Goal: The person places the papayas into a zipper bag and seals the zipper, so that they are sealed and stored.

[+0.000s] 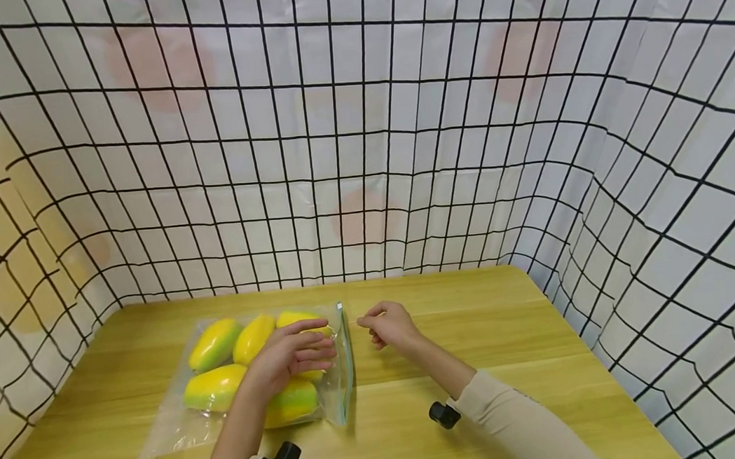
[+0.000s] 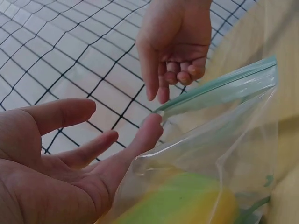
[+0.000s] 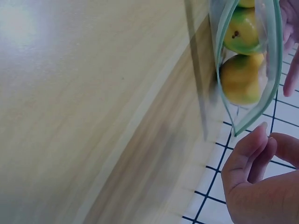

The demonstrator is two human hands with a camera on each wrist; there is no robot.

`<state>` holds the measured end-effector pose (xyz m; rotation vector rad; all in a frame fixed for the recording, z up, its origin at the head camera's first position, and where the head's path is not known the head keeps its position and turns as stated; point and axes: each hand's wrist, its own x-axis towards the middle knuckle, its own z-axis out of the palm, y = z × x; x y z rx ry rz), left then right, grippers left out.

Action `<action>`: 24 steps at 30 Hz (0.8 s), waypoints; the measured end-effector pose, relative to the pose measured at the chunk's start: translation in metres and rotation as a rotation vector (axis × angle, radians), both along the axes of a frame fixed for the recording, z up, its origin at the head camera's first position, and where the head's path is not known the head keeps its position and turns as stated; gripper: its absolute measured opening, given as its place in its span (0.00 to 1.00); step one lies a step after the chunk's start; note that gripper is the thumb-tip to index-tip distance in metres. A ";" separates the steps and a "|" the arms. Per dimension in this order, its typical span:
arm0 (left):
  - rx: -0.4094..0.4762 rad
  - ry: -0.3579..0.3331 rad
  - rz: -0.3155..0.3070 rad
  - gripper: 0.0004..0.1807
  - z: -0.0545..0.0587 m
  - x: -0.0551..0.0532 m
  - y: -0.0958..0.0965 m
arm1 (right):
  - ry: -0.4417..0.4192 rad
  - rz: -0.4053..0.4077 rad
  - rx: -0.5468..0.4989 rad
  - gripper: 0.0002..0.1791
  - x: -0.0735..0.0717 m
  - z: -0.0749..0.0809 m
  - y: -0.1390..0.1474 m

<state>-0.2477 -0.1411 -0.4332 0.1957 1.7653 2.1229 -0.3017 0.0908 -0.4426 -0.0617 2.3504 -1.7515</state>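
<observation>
A clear zip bag (image 1: 337, 372) lies on the table with several yellow-green mangoes (image 1: 214, 344) inside. Its green zip edge faces right, and in the right wrist view the zip mouth (image 3: 275, 88) gapes over the mango ends (image 3: 240, 81). My left hand (image 1: 283, 357) is over the bag's right part, fingers spread and extended, gripping nothing; whether a fingertip touches the film, I cannot tell. To the right of the bag's far corner is my right hand (image 1: 391, 325), apart from the bag. Its thumb and index tips are close together, other fingers loosely bent, with nothing visible between them.
The wooden table (image 1: 475, 335) extends right of the bag and in front of it. A black wire grid (image 1: 363, 152) with white sheeting behind it surrounds the back and sides. Black wrist mounts (image 1: 445, 414) sit at both sleeves.
</observation>
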 end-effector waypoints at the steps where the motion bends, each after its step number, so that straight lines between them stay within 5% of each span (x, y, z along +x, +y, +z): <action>1: -0.002 -0.001 -0.003 0.28 0.000 0.000 0.001 | -0.001 -0.003 -0.002 0.15 0.000 -0.001 0.001; 10: -0.035 -0.045 -0.010 0.29 -0.003 -0.001 0.012 | -0.027 0.001 -0.017 0.13 0.002 -0.005 0.008; 24: -0.156 -0.023 -0.069 0.25 -0.004 0.000 0.018 | -0.039 -0.012 -0.024 0.11 0.002 -0.009 0.012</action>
